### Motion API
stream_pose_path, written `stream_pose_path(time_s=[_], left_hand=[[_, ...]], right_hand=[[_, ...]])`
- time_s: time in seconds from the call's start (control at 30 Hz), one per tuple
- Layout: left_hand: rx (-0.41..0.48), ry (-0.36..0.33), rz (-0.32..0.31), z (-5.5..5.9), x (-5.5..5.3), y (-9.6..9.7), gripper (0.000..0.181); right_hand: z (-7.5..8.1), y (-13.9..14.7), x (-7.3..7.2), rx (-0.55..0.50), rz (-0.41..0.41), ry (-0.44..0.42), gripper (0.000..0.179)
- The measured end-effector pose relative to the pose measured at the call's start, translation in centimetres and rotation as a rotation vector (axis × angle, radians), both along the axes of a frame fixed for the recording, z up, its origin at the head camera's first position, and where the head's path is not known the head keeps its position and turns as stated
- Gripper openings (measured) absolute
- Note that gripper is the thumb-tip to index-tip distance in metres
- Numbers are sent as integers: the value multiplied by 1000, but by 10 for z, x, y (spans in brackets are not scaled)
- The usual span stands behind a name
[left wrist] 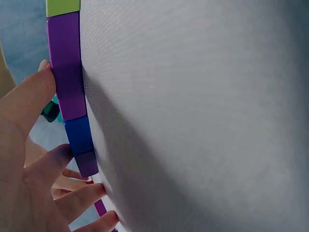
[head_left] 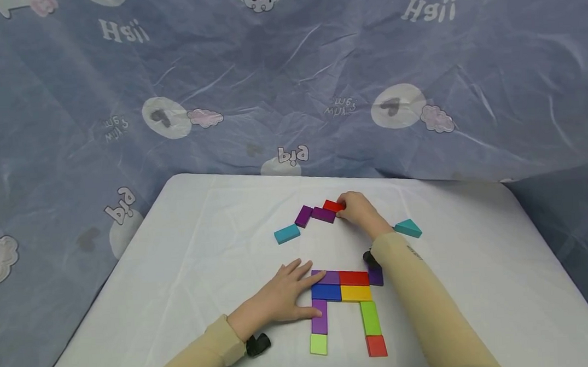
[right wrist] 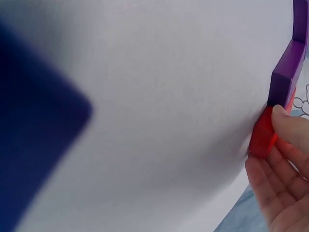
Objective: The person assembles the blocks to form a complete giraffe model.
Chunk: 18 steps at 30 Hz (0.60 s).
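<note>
My right hand (head_left: 358, 209) pinches a red block (right wrist: 263, 133) between thumb and fingers at the far row. It sits against the end of a dark purple block (head_left: 323, 215). More red (head_left: 332, 205) shows behind that purple block; whether it is the same piece I cannot tell. My left hand (head_left: 279, 299) lies with fingers spread at the left side of a flat block figure. Its index finger reaches the upper purple block (head_left: 331, 278), and the thumb touches the upright purple block (head_left: 319, 314). A blue block (head_left: 325, 292) lies between these two.
The figure also has red (head_left: 354, 278), yellow (head_left: 356, 293), green (head_left: 370, 318) and lime (head_left: 318, 344) blocks, with a red foot (head_left: 376, 346). A dark purple piece (head_left: 375, 276) lies partly under the right sleeve. Teal blocks (head_left: 287, 234) flank the far row, one a triangle (head_left: 408, 228).
</note>
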<state>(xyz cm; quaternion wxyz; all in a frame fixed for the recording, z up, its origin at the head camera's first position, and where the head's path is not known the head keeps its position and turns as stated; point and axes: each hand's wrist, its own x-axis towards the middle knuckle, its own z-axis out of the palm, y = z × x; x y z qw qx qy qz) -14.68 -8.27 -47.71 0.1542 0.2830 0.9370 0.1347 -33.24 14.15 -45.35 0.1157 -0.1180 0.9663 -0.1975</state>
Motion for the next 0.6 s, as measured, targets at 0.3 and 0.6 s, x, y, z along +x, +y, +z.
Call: stream_pose_path(time_s=[0.3, 0.6], left_hand=[[7, 11, -21, -3, 0, 2, 82], [14, 17, -15, 1, 2, 0, 81]], right_hand=[[13, 28, 8, 97, -54, -130, 66], [14, 60, 17, 97, 63, -151, 67]])
